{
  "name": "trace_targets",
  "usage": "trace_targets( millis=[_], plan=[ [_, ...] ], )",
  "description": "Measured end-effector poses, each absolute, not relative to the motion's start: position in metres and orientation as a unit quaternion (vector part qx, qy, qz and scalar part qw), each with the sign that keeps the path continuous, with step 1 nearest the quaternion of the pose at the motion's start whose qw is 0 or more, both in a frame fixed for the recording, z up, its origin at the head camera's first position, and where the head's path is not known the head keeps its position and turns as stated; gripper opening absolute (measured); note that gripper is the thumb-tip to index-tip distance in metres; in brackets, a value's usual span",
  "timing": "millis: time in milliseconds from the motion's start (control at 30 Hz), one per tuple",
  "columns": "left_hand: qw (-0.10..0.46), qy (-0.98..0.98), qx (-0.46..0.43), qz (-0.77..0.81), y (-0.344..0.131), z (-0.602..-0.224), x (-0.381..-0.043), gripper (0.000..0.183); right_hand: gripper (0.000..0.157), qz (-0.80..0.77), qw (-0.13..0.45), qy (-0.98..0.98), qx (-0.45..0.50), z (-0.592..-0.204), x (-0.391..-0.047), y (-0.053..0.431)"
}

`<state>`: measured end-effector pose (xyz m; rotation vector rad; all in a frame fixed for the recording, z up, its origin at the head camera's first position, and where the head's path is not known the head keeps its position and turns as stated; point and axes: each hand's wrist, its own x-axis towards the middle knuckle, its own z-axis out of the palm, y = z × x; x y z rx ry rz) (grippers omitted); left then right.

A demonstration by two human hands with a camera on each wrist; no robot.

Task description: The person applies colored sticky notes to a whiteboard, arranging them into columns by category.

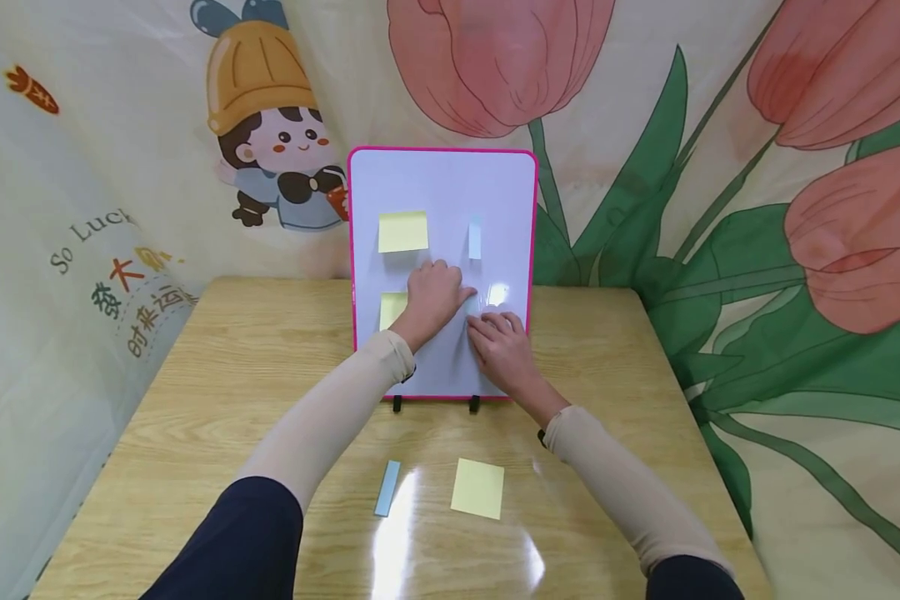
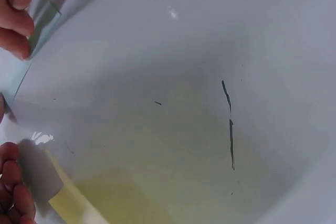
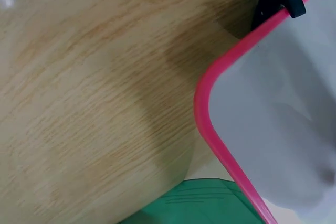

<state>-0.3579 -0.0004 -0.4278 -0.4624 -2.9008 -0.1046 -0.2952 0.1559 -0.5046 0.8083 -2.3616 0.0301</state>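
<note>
Both hands work at a white board (image 1: pixel 442 183) with a pink rim. Between them lies a narrow pale blue sticky strip (image 2: pixel 46 24), set lengthwise on the lower right of the board. My left hand (image 1: pixel 435 298) has its fingers curled in, and its outstretched thumb touches the strip's upper end. Lower down, my right hand (image 1: pixel 504 352) holds the strip at its side with bent fingertips. A second blue strip (image 1: pixel 475 240) is stuck above. Yellow sticky notes, one upper (image 1: pixel 402 232) and one lower (image 1: pixel 392 310), sit at the left; my left hand partly covers the lower one.
The board leans upright on black feet (image 1: pixel 397 404) on a wooden table (image 1: pixel 285 350). Nearer lie another blue strip (image 1: pixel 387 488) and a yellow square note (image 1: pixel 477 488). Behind the table hangs a printed cloth (image 1: pixel 630 125) with tulips.
</note>
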Motion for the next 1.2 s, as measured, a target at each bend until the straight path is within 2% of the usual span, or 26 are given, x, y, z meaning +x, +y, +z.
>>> trace_targets(
  millis=[300,467,633,800,1200],
  plan=[
    [0.096,-0.983,-0.153,-0.032,-0.001,-0.425,-0.356,0.049,0.023,0.03,0.326,-0.89,0.317,-0.507,-0.293,0.155],
    [0.09,-0.984,-0.153,-0.037,0.0,-0.424,-0.357,0.047,0.031,0.052,0.337,-0.888,0.31,-0.497,-0.298,0.154],
    [0.09,-0.983,-0.152,-0.042,0.0,-0.423,-0.357,0.047,0.039,0.039,0.312,-0.898,0.308,-0.49,-0.302,0.158],
    [0.093,-0.983,-0.152,-0.036,0.0,-0.426,-0.359,0.049,0.043,0.023,0.296,-0.902,0.313,-0.497,-0.301,0.162],
    [0.083,-0.985,-0.145,-0.032,0.0,-0.427,-0.361,0.049,0.041,0.025,0.289,-0.893,0.343,-0.522,-0.286,0.164]
  ],
)
